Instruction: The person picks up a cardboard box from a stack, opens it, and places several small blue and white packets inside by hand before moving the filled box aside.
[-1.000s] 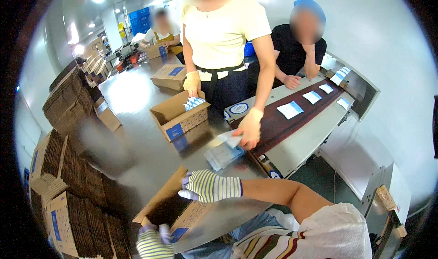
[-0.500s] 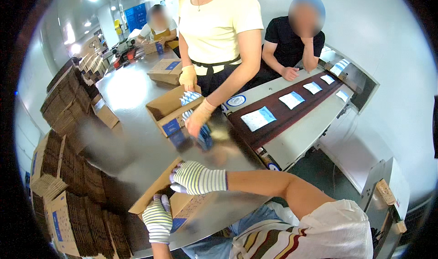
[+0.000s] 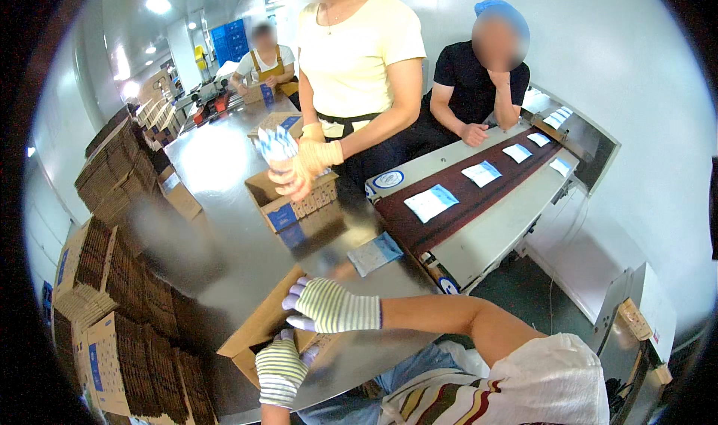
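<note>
An open brown cardboard box (image 3: 263, 305) lies tilted on the metal table in front of me, between my two gloved hands. My left hand (image 3: 281, 368), in a striped knit glove, is closed on the near edge of this box, fingertips inside the opening. My right hand (image 3: 333, 305), gloved alike, reaches across from the right with its fingers bent over the far right side of the same box. Beyond it stands another open box (image 3: 307, 209) with packets in it, and a co-worker's gloved hands (image 3: 305, 164) hold a bunch of white-and-blue packets (image 3: 275, 145) over it.
A flat packet (image 3: 375, 254) lies on the metal table (image 3: 217, 234) by the conveyor's end. White-and-blue packets ride the dark red belt (image 3: 449, 200) at right. Stacked flattened cartons (image 3: 142, 350) line the left side. Two other people sit farther back.
The co-worker's hands have come up from beside the far box with a bunch of packets. A packet on the table is now plainly visible. My hands have shifted slightly on my box.
</note>
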The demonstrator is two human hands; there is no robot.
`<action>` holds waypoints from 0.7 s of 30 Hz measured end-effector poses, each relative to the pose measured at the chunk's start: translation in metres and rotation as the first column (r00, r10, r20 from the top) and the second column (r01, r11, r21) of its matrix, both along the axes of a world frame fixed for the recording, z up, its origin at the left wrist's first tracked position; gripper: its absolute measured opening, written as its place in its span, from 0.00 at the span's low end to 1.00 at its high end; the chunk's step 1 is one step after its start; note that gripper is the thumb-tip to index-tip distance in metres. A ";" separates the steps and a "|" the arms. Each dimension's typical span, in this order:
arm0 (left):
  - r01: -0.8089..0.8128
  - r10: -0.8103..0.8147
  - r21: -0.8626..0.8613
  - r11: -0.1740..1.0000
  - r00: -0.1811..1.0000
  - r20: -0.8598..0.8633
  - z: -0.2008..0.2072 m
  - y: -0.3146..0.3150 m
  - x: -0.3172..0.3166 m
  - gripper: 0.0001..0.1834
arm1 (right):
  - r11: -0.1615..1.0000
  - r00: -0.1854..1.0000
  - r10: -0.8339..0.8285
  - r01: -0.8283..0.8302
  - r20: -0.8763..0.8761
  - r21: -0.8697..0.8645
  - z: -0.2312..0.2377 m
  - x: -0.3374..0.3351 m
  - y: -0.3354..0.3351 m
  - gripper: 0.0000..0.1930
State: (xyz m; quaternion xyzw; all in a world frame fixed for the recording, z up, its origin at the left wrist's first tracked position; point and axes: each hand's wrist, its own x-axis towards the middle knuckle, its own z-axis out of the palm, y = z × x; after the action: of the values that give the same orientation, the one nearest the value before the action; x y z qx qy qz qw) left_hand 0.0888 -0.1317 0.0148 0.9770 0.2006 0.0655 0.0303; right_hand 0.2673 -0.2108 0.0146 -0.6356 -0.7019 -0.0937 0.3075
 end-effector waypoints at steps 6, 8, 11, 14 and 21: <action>-0.245 0.451 -0.426 0.871 0.745 0.492 0.016 0.016 -0.042 0.36 | 0.951 0.977 -0.171 0.198 -0.131 0.238 0.021 0.018 -0.050 0.29; 0.009 0.607 -0.707 0.707 0.504 0.614 0.013 0.010 -0.044 0.39 | 0.962 0.941 -0.113 0.184 -0.320 0.201 0.017 0.021 -0.048 0.35; 0.227 0.651 -0.733 0.641 0.346 0.676 -0.011 -0.013 -0.031 0.32 | 0.999 0.689 0.035 0.004 -0.724 0.053 0.022 0.001 -0.042 0.43; 0.192 0.709 -0.812 0.551 0.405 0.577 -0.059 -0.040 -0.012 0.35 | 0.999 0.784 -0.031 0.049 -0.620 0.012 0.060 -0.014 -0.050 0.37; 0.148 0.643 -0.988 0.052 0.752 0.146 -0.076 -0.077 -0.040 0.27 | 0.926 0.988 0.109 -0.142 -0.112 -0.351 0.028 -0.058 -0.001 0.32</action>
State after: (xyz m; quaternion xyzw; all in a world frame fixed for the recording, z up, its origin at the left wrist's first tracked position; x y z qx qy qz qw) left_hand 0.0487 -0.2088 -0.0608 0.5684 0.3501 0.2076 0.7150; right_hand 0.2098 -0.2114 0.0425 -0.6382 -0.7318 0.0841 0.2236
